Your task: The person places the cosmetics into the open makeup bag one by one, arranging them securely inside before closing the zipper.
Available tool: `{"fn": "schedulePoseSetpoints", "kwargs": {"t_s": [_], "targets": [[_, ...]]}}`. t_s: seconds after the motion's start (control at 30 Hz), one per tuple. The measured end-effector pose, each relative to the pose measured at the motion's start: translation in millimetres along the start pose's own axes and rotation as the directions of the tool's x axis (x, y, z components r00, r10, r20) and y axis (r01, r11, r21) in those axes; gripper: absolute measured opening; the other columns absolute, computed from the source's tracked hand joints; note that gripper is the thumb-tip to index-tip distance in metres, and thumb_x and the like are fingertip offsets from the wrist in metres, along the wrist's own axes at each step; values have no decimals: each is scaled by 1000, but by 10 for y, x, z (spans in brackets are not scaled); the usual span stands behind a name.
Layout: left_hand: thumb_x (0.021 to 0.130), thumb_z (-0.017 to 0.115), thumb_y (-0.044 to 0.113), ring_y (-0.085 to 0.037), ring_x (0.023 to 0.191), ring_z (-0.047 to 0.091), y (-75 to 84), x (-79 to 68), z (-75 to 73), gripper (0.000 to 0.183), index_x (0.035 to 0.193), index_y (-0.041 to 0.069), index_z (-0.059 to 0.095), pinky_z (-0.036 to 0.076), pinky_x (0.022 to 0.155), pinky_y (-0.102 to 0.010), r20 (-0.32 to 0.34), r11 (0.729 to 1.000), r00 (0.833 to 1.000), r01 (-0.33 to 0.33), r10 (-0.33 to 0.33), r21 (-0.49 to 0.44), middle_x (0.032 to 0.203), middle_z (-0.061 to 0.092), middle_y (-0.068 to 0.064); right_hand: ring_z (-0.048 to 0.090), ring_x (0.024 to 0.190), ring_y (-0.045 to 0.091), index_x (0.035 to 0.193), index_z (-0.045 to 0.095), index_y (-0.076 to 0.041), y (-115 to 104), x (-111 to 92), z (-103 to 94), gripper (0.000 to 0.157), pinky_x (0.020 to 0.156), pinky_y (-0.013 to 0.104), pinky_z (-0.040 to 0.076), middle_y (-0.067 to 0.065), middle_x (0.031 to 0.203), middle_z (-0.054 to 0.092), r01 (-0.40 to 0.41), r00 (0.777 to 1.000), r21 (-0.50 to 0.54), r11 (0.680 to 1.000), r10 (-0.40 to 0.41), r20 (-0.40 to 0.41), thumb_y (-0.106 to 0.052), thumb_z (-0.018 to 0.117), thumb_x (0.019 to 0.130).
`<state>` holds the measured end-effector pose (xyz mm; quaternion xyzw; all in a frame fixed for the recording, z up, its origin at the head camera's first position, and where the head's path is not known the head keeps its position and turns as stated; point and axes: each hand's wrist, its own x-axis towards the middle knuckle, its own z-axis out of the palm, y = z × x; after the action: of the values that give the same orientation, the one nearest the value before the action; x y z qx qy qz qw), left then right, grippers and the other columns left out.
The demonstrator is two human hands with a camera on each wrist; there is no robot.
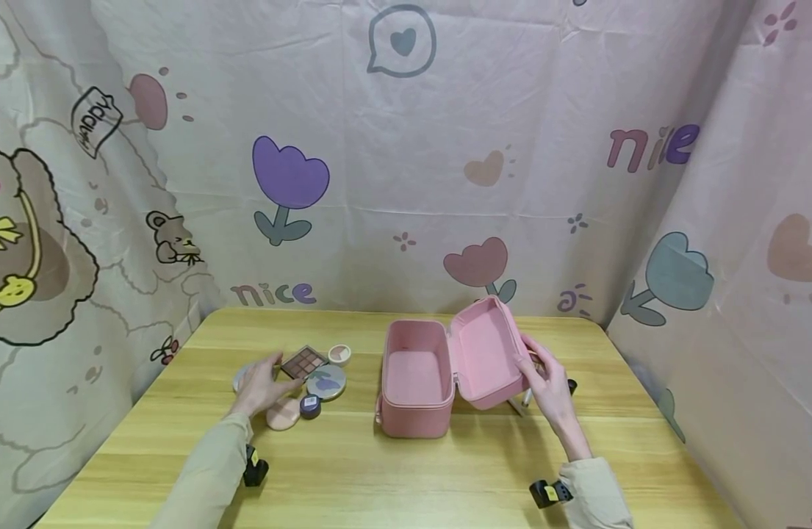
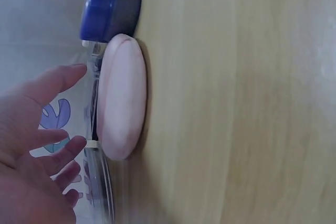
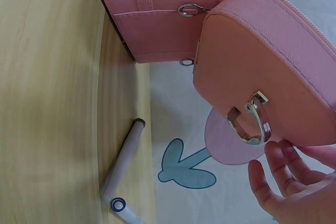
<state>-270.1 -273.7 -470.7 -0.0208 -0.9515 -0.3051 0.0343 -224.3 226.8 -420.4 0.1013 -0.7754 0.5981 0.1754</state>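
Observation:
A pink cosmetic case [image 1: 415, 422] stands on the table with its lid [image 1: 488, 353] swung out to the right. My right hand [image 1: 550, 386] holds that lid by its outer edge, fingers close to the metal-ringed handle [image 3: 255, 121]. On the left, my left hand [image 1: 259, 383] hovers over a group of makeup items with fingers loosely spread and nothing held. Near it lie a pale pink puff [image 2: 122, 98], a dark blue jar [image 2: 107, 11], an eyeshadow palette [image 1: 304, 363] and a round compact [image 1: 326, 382]. Another round item [image 1: 240, 378] is partly hidden behind the hand.
A small round pot [image 1: 339, 355] sits beside the palette. Behind the raised lid, a pinkish tube [image 3: 124, 158] and a white tube [image 3: 126, 211] lie on the wooden table [image 1: 353, 477]. A printed curtain [image 1: 379, 132] closes off the back and sides.

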Motion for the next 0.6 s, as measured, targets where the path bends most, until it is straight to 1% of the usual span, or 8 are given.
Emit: {"fn": "schedulePoseSetpoints", "kwargs": {"t_s": [0.13,0.23,0.33,0.47,0.6], "targets": [[94,78,32,-64,141,34,-33,43,16,87,154,-14,36,25,118,-77,27,999,999,26,-27,21,153,40,-43,58,105,-10,152,43,14,-2,5,-1,55,85,9,52,35,144,53,2,1000,-8,1000,-2,-2,-6,58,103],[93,78,34,-64,144,28,-45,76,26,89,156,-13,34,18,120,-77,42,998,998,48,-49,27,155,37,-43,58,105,-10,151,44,14,-11,4,3,55,85,9,53,35,144,54,0,1000,-7,1000,0,-6,-6,58,102],[92,78,38,-64,144,26,-91,114,70,92,155,-13,35,13,121,-77,40,999,998,41,-42,18,155,37,-43,58,104,-10,151,44,15,-18,1,4,54,84,10,53,35,144,53,-1,1000,0,1000,1,-6,-5,58,102],[91,79,39,-64,143,26,-108,131,95,92,153,-14,37,11,121,-76,30,999,999,32,-33,27,152,39,-44,59,104,-7,152,44,14,-14,-4,1,55,84,10,54,35,143,54,-9,1000,-2,1000,9,-5,-7,58,103],[92,78,34,-64,144,26,-78,127,86,86,152,-14,39,12,122,-75,28,998,999,36,-38,56,151,41,-44,60,105,-5,152,44,13,1,1,-8,55,84,11,53,34,142,55,-11,1000,-14,1000,11,-9,-9,59,103]]}}
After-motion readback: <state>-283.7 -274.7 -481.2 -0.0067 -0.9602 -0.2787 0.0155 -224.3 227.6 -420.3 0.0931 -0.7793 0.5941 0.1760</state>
